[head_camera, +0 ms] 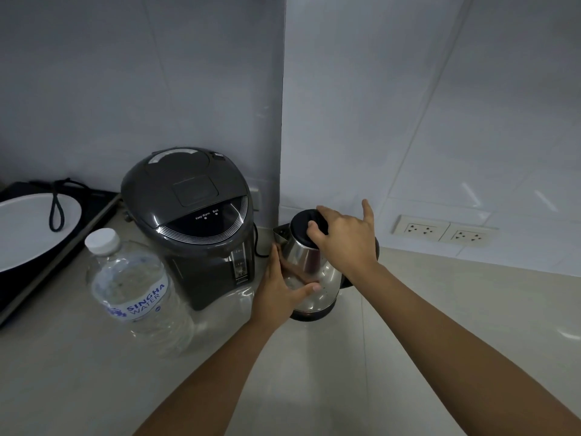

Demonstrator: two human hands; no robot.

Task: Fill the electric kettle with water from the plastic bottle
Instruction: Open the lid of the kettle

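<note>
A stainless steel electric kettle with a black lid stands on its black base in the counter's corner, spout pointing left. My left hand wraps around the kettle's steel body from the left front. My right hand rests on top, thumb and fingers pinching the lid's edge, index finger sticking up. A large clear plastic water bottle with a white cap and a blue-lettered label stands upright at the left, cap on, apart from both hands.
A dark grey electric water dispenser pot stands between bottle and kettle, close to my left hand. A white plate and black cord lie on a dark cooktop at far left. Two wall sockets sit behind right. Beige counter extends right.
</note>
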